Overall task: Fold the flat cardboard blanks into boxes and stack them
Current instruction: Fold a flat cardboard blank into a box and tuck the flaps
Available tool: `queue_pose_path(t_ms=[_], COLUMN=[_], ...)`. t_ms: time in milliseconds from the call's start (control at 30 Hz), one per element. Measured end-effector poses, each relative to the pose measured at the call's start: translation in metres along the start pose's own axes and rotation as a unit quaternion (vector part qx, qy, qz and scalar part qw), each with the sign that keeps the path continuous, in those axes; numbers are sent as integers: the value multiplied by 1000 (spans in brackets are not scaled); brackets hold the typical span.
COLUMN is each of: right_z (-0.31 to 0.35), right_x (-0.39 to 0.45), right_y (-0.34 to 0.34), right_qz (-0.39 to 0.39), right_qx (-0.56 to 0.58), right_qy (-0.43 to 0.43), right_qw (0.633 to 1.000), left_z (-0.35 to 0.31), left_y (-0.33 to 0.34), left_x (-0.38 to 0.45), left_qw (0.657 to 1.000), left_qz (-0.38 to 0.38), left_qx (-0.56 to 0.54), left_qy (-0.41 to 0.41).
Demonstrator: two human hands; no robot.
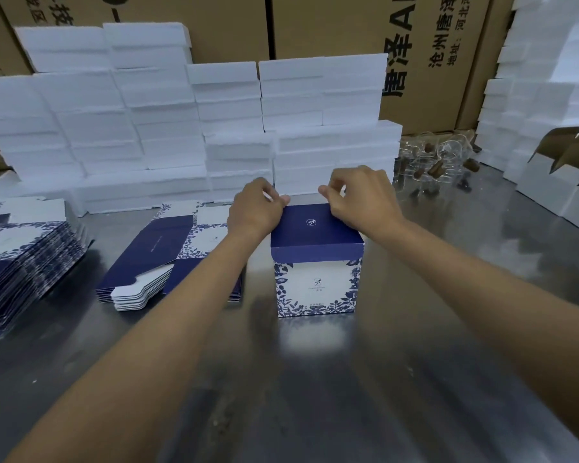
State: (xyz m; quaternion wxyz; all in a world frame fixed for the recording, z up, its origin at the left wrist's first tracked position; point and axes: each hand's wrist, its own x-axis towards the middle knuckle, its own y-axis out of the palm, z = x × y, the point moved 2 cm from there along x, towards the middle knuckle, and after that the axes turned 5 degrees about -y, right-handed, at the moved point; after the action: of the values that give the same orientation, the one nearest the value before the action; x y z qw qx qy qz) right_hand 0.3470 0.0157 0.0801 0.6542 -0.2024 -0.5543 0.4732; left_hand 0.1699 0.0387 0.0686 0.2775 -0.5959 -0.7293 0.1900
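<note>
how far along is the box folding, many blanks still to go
Done: one blue-and-white box stands upright on the metal table, its sides formed. In hand: the left hand and right hand work at the far edge of its dark blue lid. Left: two piles of flat blanks, one beside the box and one at the left edge. No stack of finished printed boxes is visible yet.

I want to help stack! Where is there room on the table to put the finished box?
Bare steel lies right of the box, before the jars, and in front of it. The left is crowded with flat blanks; foam blocks fill the back.
</note>
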Motion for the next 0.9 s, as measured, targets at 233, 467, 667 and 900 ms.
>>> queue_pose_path(t_ms=[233, 467, 667, 900], right_z=[7, 2, 6, -3], right_x=[-56, -92, -93, -84], right_y=[-15, -4, 9, 0], right_qz=[-21, 66, 1, 61], right_qx=[157, 332, 391, 403], right_qy=[-98, -16, 21, 9], right_qw=[982, 941, 920, 913], left_z=[5, 43, 45, 44], left_y=[-13, -1, 10, -2], left_x=[-44, -78, -80, -70], left_qw=[984, 938, 927, 944], left_qz=[78, 206, 147, 170], left_qx=[-72, -240, -318, -250], left_qy=[144, 144, 131, 135])
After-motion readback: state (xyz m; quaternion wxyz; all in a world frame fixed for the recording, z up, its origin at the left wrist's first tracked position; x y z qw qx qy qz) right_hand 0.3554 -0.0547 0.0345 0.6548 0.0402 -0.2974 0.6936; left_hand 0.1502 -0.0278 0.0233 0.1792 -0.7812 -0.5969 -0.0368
